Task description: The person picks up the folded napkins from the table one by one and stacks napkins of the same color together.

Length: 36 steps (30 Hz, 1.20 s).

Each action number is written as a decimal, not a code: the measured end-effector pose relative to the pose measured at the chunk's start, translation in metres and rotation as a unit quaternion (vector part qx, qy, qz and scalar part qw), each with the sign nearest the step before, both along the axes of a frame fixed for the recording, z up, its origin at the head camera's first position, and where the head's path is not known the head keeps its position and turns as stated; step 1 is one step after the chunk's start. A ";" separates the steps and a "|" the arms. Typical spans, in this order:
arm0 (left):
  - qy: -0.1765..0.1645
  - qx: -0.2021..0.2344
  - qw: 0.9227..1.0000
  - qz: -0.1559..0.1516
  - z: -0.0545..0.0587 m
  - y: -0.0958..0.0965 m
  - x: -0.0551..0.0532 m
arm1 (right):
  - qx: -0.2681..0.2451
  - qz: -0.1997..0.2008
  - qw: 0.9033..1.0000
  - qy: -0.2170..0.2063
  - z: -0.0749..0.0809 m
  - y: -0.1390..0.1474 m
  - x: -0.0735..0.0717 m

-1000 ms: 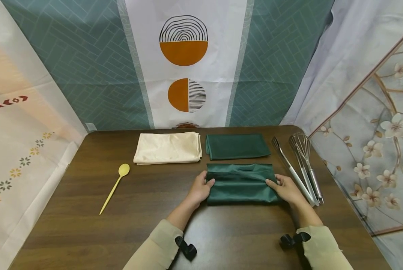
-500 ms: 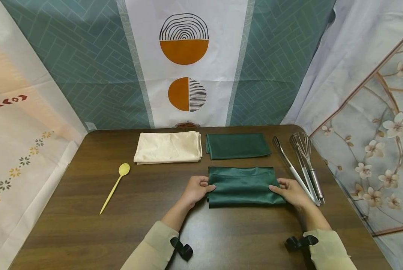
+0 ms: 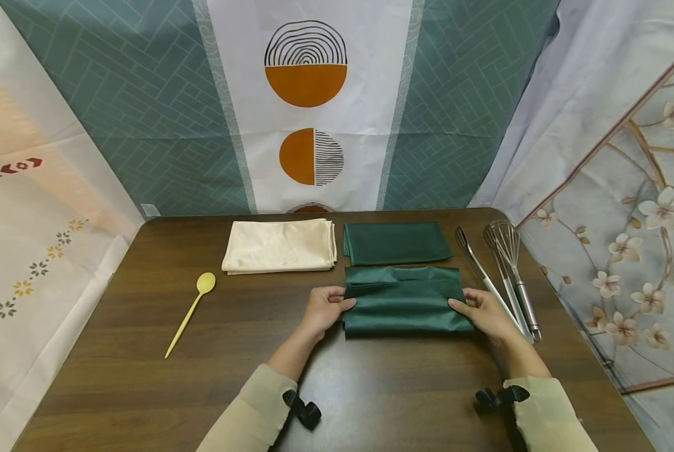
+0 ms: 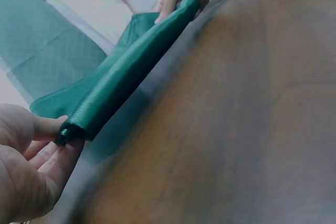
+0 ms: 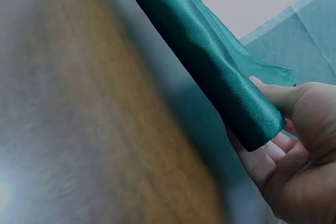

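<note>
A dark green satin cloth (image 3: 407,307), folded into a wide strip, lies lengthwise between my two hands. My left hand (image 3: 324,309) pinches its left end, thumb on top and fingers beneath. At the other end my right hand (image 3: 486,312) grips it the same way. Both wrist views show the near edge as a thick rounded fold (image 4: 123,80), raised over the table, with a flatter flap behind it. In the right wrist view, the thumb and fingers (image 5: 252,166) close around the end of that fold.
Behind the held cloth lies a second folded green cloth (image 3: 398,243), beside a folded cream cloth (image 3: 280,246). A yellow spoon (image 3: 206,284) rests at left. At right, close to my right hand, a whisk (image 3: 509,251) and other long metal utensils (image 3: 486,276) lie on the brown table (image 3: 117,389).
The held green cloth shifts slightly toward me, then back away toward the second green cloth. Both hands move with it and keep hold of its ends. Everything else stays put.
</note>
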<state>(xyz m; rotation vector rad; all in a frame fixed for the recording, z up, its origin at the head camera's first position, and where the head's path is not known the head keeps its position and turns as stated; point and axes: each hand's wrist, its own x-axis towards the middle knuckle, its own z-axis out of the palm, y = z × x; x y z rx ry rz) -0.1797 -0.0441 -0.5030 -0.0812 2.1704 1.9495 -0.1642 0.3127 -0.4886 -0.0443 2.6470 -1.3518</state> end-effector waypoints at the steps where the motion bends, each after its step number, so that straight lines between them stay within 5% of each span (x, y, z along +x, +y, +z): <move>1: 0.001 0.003 1.000 0.003 0.001 -0.001 -0.002 | 0.004 -0.001 1.000 0.005 0.001 -0.001 -0.002; 16: 0.003 0.012 1.000 0.027 0.010 -0.001 -0.030 | -0.045 -0.029 0.998 -0.038 0.014 -0.002 -0.034; 36: 0.036 -0.041 0.997 0.049 0.023 0.001 -0.067 | -0.080 -0.060 0.995 -0.004 0.022 -0.013 -0.079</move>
